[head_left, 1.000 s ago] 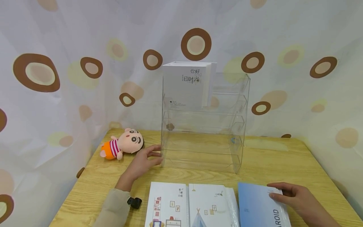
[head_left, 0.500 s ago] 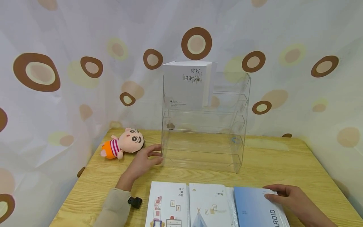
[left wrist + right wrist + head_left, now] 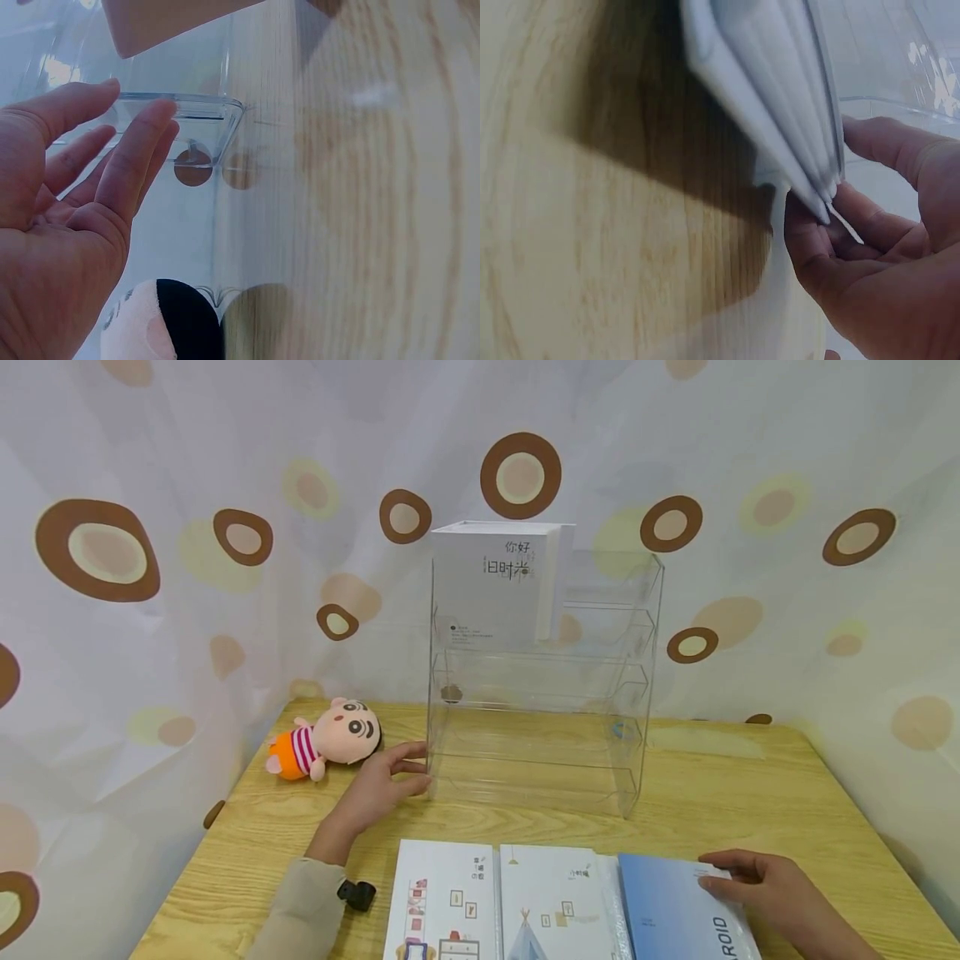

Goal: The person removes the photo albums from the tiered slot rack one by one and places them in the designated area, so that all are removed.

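My left hand (image 3: pixel 382 787) rests at the left side of a clear acrylic rack (image 3: pixel 630 760) with several tiers. In the left wrist view its fingers (image 3: pixel 131 161) are extended and lightly bent, right at the rack's clear edge (image 3: pixel 199 97). With thumb and fingers my right hand (image 3: pixel 772 889) pinches the top right corner of a blue book (image 3: pixel 675 902). The right wrist view shows the book's page edges (image 3: pixel 780 82) over the wood, fingers beneath and thumb on the cover side. Left of it lie two white illustrated books (image 3: pixel 442 893), side by side.
White books (image 3: pixel 487 585) stand in the rack's upper left. A plush doll (image 3: pixel 322 743) lies left of the rack, near my left forearm. The wooden table (image 3: pixel 720 793) extends to the right. A spotted curtain (image 3: pixel 225 435) hangs close behind and at both sides.
My right hand has shifted the blue book slightly left and nearer to me, up against the middle white book. In the last half second it barely moves. The left hand stays at the rack.
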Available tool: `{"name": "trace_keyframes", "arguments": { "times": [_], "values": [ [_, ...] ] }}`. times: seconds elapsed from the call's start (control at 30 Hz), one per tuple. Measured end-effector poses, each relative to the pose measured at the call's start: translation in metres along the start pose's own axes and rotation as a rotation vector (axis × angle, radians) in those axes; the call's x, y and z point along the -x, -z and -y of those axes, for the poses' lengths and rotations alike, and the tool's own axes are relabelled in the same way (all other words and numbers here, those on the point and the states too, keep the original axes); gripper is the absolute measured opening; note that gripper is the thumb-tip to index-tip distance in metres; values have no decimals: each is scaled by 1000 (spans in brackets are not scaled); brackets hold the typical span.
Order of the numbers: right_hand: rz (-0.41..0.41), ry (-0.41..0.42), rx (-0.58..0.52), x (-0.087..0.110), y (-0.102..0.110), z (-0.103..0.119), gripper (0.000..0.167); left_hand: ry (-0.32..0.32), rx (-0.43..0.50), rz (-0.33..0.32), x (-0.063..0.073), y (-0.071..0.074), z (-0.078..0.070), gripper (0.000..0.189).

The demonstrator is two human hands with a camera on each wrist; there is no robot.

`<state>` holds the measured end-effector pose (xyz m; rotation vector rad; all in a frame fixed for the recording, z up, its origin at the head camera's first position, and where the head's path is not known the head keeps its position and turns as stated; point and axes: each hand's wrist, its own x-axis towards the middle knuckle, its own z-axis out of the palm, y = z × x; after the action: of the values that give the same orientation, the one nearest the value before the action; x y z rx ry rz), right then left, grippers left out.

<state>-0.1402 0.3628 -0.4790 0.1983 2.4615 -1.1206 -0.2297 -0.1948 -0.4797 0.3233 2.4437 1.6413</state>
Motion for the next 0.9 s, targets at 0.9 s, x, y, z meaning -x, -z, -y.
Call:
{"name": "trace_keyframes", "arguments": {
  "times": [0.9],
  "values": [
    [-109, 17, 127, 9, -12, 7, 80, 1, 2, 3, 1, 0, -1, 63]
  ]
}}
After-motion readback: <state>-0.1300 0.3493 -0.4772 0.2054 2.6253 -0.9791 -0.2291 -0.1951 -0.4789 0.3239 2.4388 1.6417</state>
